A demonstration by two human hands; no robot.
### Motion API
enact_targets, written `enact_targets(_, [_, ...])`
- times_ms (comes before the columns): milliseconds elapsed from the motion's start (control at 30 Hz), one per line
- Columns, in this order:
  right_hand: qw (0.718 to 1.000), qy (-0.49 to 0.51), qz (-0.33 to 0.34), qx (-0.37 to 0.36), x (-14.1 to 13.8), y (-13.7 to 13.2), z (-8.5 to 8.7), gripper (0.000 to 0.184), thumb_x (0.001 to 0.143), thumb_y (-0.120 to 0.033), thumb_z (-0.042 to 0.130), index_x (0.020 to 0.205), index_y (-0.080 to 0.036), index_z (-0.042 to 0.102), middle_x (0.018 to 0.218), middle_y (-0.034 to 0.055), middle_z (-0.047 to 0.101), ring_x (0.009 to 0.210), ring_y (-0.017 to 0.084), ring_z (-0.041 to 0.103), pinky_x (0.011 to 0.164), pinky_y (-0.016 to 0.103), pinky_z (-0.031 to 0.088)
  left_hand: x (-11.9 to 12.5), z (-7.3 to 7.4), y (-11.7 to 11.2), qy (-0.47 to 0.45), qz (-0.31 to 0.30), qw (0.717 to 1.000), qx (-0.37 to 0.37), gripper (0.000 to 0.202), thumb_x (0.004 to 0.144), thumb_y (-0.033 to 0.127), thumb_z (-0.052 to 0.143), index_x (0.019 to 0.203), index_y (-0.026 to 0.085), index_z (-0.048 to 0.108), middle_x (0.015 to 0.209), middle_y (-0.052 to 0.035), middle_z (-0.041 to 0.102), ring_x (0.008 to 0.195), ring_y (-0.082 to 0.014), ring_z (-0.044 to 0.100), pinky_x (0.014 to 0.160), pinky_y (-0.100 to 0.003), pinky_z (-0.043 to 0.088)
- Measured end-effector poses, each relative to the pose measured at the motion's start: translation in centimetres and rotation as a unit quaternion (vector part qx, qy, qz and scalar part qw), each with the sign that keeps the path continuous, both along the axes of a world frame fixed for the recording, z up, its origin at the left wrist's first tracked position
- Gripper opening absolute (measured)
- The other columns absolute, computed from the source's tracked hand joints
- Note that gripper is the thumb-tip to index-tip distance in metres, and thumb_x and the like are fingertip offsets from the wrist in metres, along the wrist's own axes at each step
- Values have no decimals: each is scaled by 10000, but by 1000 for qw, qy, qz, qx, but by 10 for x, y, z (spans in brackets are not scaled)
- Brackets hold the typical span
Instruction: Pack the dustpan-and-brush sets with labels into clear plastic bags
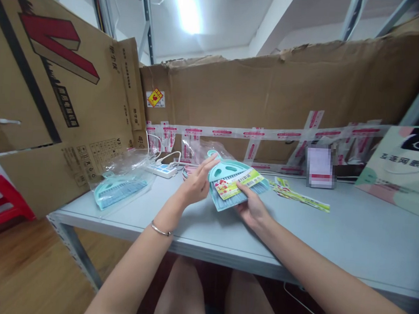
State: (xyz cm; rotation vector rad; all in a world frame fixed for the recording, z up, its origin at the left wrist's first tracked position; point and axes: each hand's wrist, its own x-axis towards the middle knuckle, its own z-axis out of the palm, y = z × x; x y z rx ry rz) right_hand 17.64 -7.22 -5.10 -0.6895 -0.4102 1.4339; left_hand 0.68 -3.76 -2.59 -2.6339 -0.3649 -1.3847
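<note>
A mint-green dustpan [221, 205] with a matching small brush [230, 167] nested in it is tilted up above the table. My right hand [252, 208] grips its lower right edge, thumb on the front over a yellow-green label card [225, 188] and fingers behind. My left hand [197, 180] is at the left side, by the brush handle, its fingers stretched upward; whether they touch the set is hard to see. On the table's left lies another dustpan-and-brush set [119, 192] in clear plastic. More label cards [299, 195] lie to the right.
The grey table [331, 243] has cardboard walls [233, 97] behind and at the left. A white power strip [165, 170] with cables sits at the back. A pixelated phone-like object [320, 167] and a printed box [401, 172] stand at the right. A red stool [3, 202] is at far left.
</note>
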Motion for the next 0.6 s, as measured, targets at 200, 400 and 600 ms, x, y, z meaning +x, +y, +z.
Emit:
enact_targets(200, [1000, 21, 15, 13, 4, -2, 4, 190, 852, -89, 535, 993, -170, 633, 822, 4, 732, 660, 129, 689, 498, 202, 571, 4, 0, -5, -31, -23, 999, 24, 665, 860, 114, 428, 1451, 227, 147, 1507, -160, 240, 1407, -283, 218, 1115, -509, 276])
enact_targets(400, [999, 21, 31, 9, 3, -1, 5, 184, 856, -90, 534, 1001, -162, 623, 835, 12, 733, 676, 126, 691, 538, 205, 583, 6, -3, -2, -347, 54, 932, -93, 638, 854, 294, 537, 1399, 319, 205, 1529, -82, 146, 1417, -272, 183, 1134, -477, 232])
enact_targets(600, [998, -19, 50, -22, 0, -2, 1, 200, 832, -72, 562, 1007, -155, 613, 814, 21, 732, 654, 146, 692, 526, 224, 584, 9, -4, 8, -471, 33, 826, -308, 605, 838, 258, 552, 1341, 336, 224, 1519, -77, 137, 1394, -262, 261, 1033, -398, 409])
